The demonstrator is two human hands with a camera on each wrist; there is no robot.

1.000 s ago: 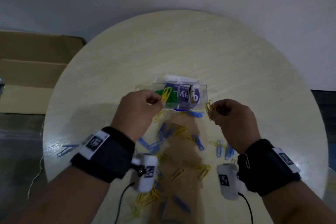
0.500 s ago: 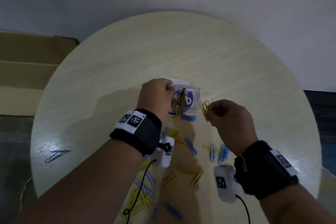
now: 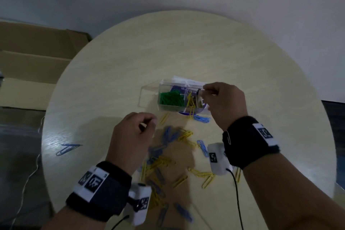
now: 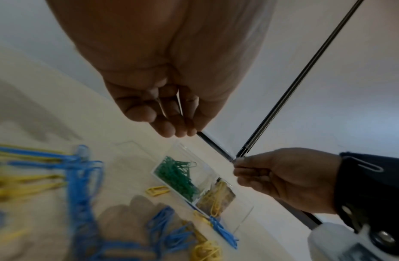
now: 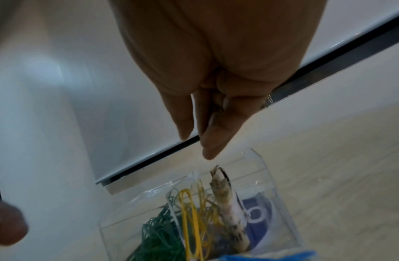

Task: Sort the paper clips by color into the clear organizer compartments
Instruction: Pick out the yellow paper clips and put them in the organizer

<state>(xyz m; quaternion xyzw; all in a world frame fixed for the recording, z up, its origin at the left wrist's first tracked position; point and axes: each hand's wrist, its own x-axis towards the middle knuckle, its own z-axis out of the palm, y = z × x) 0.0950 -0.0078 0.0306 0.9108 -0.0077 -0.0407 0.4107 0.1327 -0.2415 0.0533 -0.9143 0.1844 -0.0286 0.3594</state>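
The clear organizer (image 3: 149,97) sits mid-table with green clips (image 3: 170,99) in one compartment and yellow clips (image 3: 190,102) in the one to its right. My right hand (image 3: 222,102) hovers over the organizer's right end. In the right wrist view my right hand (image 5: 205,132) has its fingers straight and empty, just above the yellow clips (image 5: 191,220). My left hand (image 3: 136,132) floats near the organizer's front left with fingers curled, and my left hand (image 4: 171,114) shows nothing in it. Loose blue clips (image 3: 169,135) and yellow clips (image 3: 184,134) lie scattered in front.
A lone blue clip (image 3: 67,148) lies near the table's left edge, another blue clip (image 3: 201,118) against the organizer's front. A silver clip (image 3: 228,137) hangs on my right wristband. A mottled object (image 5: 225,211) stands among the yellow clips. Cardboard boxes (image 3: 28,61) stand left of the table.
My left hand drew back from the organizer toward me. My right hand moved forward over the organizer, and the yellow clips it pinched are no longer in its fingers.
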